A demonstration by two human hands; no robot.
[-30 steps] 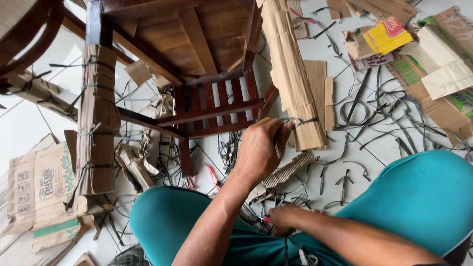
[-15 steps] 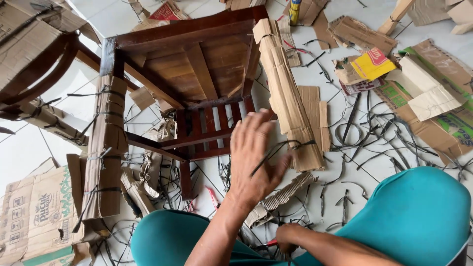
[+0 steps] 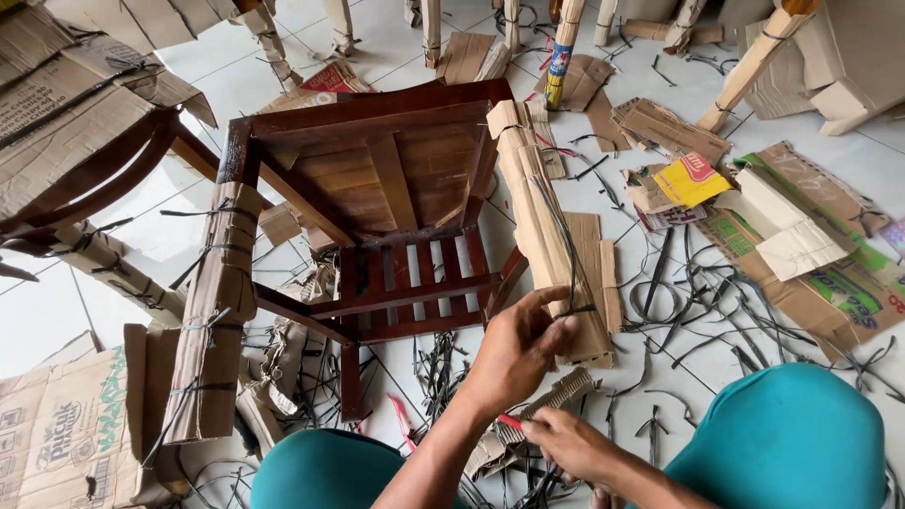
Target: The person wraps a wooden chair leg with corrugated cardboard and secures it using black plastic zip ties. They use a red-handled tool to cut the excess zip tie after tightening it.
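Now the left hand (image 3: 517,351) is back on the cardboard-wrapped chair leg (image 3: 551,236), fingers closed round a black plastic strap (image 3: 563,253) near the leg's lower end; half a second ago that hand was lifted off with fingers spread and the strap loose across it. Right hand (image 3: 566,443) sits low by the knee, pinched on a small red-handled tool (image 3: 510,421), which has come up closer to the leg. Upturned wooden chair (image 3: 377,188) lies on the tiled floor (image 3: 415,38) among cardboard offcuts and cut strap ends. Judging by this, the strap on this leg is being drawn tight, not yet trimmed.
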